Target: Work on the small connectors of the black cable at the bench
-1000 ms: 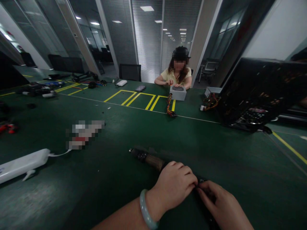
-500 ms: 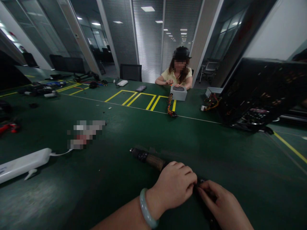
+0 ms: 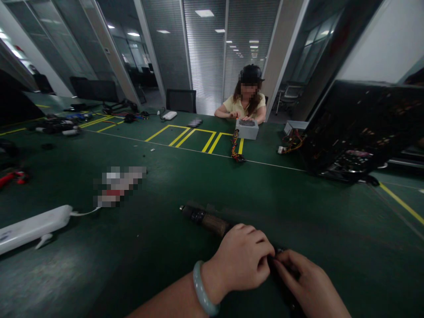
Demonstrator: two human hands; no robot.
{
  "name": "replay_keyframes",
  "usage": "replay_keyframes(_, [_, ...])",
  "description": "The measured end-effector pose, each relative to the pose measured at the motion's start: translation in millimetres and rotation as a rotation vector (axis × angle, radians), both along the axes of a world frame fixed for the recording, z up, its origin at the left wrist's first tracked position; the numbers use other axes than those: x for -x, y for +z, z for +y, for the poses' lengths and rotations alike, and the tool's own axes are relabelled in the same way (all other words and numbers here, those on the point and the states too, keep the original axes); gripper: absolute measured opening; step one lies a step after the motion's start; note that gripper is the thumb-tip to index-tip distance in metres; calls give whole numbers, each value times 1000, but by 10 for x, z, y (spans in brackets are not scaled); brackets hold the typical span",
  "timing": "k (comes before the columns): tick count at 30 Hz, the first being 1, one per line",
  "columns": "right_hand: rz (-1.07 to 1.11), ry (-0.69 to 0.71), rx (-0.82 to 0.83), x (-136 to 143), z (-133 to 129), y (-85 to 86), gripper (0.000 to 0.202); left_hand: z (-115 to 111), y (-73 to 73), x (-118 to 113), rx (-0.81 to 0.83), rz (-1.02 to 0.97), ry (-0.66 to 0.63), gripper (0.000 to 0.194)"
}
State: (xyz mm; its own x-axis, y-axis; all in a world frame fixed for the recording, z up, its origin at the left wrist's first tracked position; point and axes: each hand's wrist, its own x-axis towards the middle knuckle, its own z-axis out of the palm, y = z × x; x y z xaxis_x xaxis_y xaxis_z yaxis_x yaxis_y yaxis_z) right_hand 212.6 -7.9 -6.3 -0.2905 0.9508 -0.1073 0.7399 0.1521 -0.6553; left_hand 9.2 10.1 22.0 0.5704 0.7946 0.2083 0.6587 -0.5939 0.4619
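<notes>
Pole [image 3: 213,223]: long, thin and dark, lying slantwise low on the green table [image 3: 159,247], with a brown band, black rings and a small shiny tip at the far end.
Left hand [image 3: 245,258]: curled over the middle of the pole, fingers bent and close together.
Right hand [image 3: 308,276]: just beside the left one, thumb and fingers pinching a dark part of the pole; the exact spot is hidden.
Bangle [image 3: 201,289]: smooth, round, pale green, on the left wrist.
Brown band: looks rough and dull.
Table: flat, a bit shiny.
</notes>
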Motion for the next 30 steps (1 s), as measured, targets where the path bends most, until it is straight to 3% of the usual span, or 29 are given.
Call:
replay_keyframes(7, [4, -11, -16, -11, -1, 2, 18, -1, -2, -20, 19, -25, 54, 11])
replay_keyframes(30, [-4, 6, -26, -64, 46, -88, 19, 26, -31, -8, 8, -4, 22, 8])
